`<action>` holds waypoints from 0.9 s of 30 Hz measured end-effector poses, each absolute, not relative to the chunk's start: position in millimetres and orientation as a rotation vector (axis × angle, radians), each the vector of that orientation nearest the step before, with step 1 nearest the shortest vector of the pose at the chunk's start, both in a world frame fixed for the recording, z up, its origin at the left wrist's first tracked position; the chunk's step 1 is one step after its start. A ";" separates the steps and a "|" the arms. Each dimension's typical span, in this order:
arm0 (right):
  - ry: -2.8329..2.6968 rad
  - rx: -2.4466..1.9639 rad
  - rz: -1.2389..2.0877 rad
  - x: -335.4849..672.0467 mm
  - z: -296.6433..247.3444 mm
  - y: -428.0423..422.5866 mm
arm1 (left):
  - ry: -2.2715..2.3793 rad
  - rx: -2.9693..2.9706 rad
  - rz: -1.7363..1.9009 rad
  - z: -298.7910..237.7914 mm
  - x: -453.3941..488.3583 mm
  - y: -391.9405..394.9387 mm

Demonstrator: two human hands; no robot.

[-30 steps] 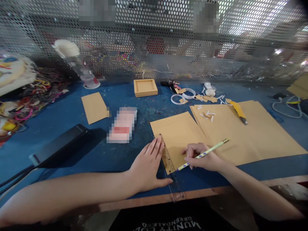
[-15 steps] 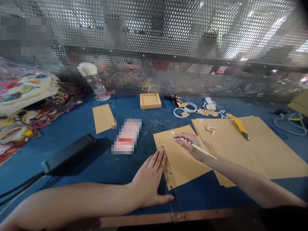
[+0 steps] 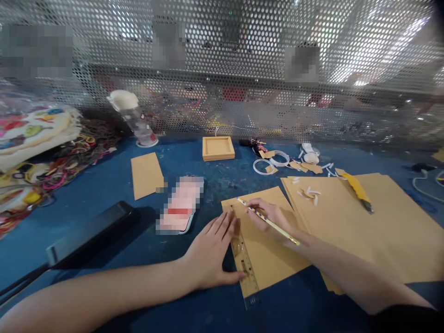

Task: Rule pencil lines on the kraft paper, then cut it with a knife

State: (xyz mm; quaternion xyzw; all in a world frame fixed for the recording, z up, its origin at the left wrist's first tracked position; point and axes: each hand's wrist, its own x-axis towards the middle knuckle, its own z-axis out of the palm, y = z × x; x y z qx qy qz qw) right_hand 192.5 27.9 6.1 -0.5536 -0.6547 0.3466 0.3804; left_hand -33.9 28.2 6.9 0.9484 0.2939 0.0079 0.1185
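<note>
— Two hands at work, both ours. Our left hand (image 3: 213, 252) lies flat and open, fingers spread, pressing one clear ruler (image 3: 243, 259) onto a brown card sheet (image 3: 265, 240).

— And our right hand (image 3: 268, 215)?

— Closed around one pencil (image 3: 267, 221), pale with small dots, its tip at the far end of the ruler, near the sheet's upper left corner. The ruler runs along the sheet's left edge and pokes past its near edge.

— How many brown sheets do we count on the table (image 3: 104, 185)?

— Three places: the one under our hands, a larger stack (image 3: 374, 222) just to the right, partly beneath it, and one small piece (image 3: 146, 175) well apart on the left. We cannot tell how many sheets the stack holds.

— Other things?

— One yellow knife (image 3: 359, 190) lying on the stack, with a few white scraps (image 3: 310, 193) near it. Two white rings (image 3: 272, 163) farther back, one shallow wooden tray (image 3: 218, 148), one bottle (image 3: 133, 118) with a cream cap by the mesh wall (image 3: 222, 69), and one black flat object (image 3: 90, 229) on the left.
</note>
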 end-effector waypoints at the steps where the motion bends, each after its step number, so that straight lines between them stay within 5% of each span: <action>1: -1.666 -1.411 0.890 192.3 6.3 28.2 | 0.859 2.778 0.024 7.1 -33.6 31.7; 27: -1.622 -1.428 0.924 192.3 4.4 32.1 | 0.856 2.768 0.069 1.2 -33.4 49.5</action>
